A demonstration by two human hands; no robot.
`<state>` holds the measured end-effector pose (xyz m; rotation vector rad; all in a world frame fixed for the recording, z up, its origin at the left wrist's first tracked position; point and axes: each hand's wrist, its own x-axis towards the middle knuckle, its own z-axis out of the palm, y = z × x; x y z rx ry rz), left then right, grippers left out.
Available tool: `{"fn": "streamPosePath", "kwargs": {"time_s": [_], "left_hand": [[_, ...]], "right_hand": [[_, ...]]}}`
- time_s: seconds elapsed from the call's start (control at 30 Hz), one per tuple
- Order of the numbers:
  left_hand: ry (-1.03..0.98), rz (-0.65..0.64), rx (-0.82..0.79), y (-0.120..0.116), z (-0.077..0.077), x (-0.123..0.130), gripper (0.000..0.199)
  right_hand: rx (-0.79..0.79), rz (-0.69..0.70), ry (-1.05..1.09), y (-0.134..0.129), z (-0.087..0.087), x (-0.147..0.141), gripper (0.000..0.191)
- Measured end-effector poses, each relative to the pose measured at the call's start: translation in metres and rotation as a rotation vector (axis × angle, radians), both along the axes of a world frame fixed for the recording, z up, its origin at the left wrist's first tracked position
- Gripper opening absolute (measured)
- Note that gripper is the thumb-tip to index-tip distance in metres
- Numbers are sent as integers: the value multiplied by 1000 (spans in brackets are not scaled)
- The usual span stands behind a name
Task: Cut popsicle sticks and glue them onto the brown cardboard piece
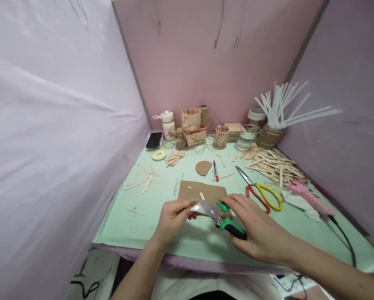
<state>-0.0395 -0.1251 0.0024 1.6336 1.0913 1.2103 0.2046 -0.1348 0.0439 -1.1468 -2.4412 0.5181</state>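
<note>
Wrapped around the handles of a pair of green-and-black spring-loaded shears [208,210] is my right hand [255,227]. The blades are spread and point left, right at the fingertips of my left hand [174,214]. My left thumb and fingers are pinched together at the blades; whatever is between them is too small and covered to make out. Below the shears lies a brown cardboard sheet [187,191], partly hidden by the hands. A short pale wood piece [202,196] shows above the blades. Beyond the sheet are a rounded cardboard cutout [203,168] and a red marker [216,171].
Right of my right hand lie red-and-yellow scissors [255,185] and a pink glue gun [310,198] with a trailing cord. Behind them spreads a pile of craft sticks [272,164]. Loose sticks [147,181] lie left. A bottle [168,127] and a water bowl [247,137] stand behind.
</note>
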Motion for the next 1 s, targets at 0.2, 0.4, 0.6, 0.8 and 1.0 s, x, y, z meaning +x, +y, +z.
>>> {"fn": "streamPosePath", "kwargs": {"time_s": [0.2,0.4,0.6,0.8,1.0], "left_hand": [[-10,14,-11,1,2,2,18],[-80,20,-41,1,0,5,17],[-142,19,-59,-2,-2,9,18],[-148,21,-77,-3,-3,10,16],[-147,27,-117,-4,-5,11,16]], "right_hand": [[-47,-3,-25,1,1,-1,57],[-102,-2,-20,-1,2,1,58],[-175,20,-48,-2,8,3,60],[-214,19,-71,-1,7,5,58],[-233,25,-76,1,4,7,48]]}}
